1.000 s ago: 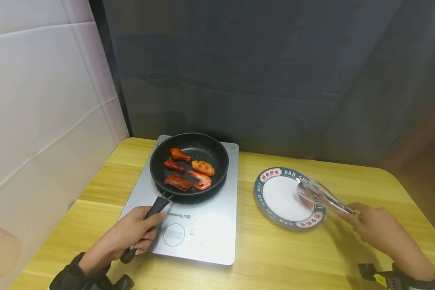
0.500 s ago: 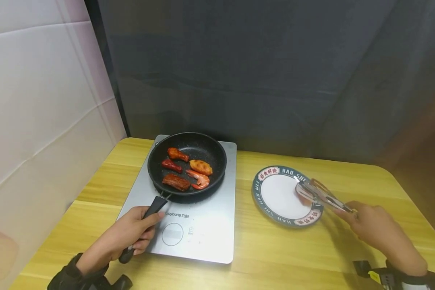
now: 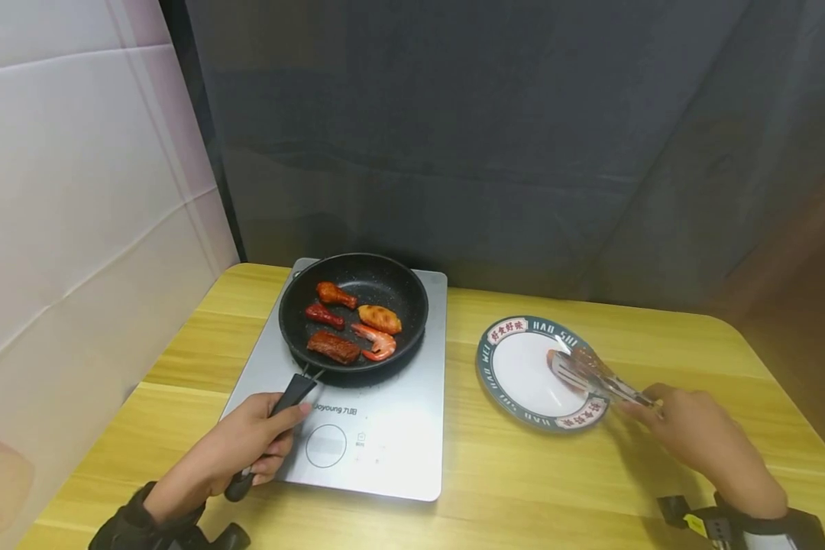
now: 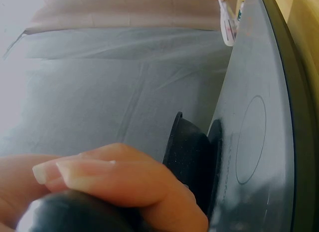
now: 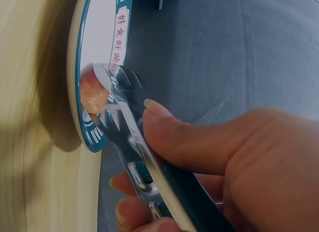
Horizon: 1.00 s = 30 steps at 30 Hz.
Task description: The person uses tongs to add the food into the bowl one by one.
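Note:
My left hand [image 3: 261,439] grips the black handle [image 3: 296,393] of a frying pan [image 3: 399,279]. Inside lie two drumsticks [image 3: 335,294], a golden-brown oval piece [image 3: 380,318], a shrimp [image 3: 376,341] and a reddish-brown slab of meat [image 3: 333,347]. On the right, my right hand [image 3: 687,428] holds metal tongs [image 3: 619,386] between thumb and fingers. Their slotted ends reach over a white plate [image 3: 522,367] with a green lettered rim. A reddish-orange food piece [image 5: 93,95] shows on the plate right at the tong ends, which partly hide it.
The pan stands on a silver induction cooker [image 3: 392,458] at the left of the wooden table [image 3: 522,489]. A dark cloth [image 3: 454,153] hangs behind the table, and a pale cloth [image 3: 89,191] borders the left side. Bare wood separates cooker and plate.
My right hand and the tongs have shifted slightly left, the tong ends reaching further over the plate. My left hand keeps its grip, and the pan stays put.

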### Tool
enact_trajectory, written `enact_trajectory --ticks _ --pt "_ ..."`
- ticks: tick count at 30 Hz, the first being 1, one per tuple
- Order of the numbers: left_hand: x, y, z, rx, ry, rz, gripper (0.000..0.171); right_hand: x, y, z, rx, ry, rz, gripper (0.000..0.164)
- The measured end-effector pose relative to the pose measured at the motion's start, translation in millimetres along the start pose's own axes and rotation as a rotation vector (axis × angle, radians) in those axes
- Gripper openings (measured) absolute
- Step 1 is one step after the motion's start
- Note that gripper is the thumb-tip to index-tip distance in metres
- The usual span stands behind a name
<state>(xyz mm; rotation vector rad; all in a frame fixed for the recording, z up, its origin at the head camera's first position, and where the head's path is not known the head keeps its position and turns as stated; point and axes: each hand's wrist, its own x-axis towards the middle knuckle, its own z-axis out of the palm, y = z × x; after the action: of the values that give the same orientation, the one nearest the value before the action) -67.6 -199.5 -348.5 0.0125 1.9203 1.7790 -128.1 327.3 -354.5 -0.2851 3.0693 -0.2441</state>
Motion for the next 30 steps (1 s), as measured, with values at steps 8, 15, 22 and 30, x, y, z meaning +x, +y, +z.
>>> enact_trajectory --ticks 8,15,22,30 --pt "-2.0 0.2 -1.0 0.004 0.007 0.006 0.035 3 -2 2 -0.006 0.032 -0.035 0.042" --pt "-3.6 0.2 -2.0 0.001 0.012 0.005 0.035 4 -5 1 0.047 -0.015 -0.029 0.039" --pt "-2.4 0.6 -2.0 0.001 0.023 0.009 0.034 7 -8 1 0.072 -0.024 -0.04 0.037" --pt "-0.1 -1.3 -0.1 -0.007 0.014 0.015 0.032 13 -27 -9 0.095 0.048 -0.116 0.031"
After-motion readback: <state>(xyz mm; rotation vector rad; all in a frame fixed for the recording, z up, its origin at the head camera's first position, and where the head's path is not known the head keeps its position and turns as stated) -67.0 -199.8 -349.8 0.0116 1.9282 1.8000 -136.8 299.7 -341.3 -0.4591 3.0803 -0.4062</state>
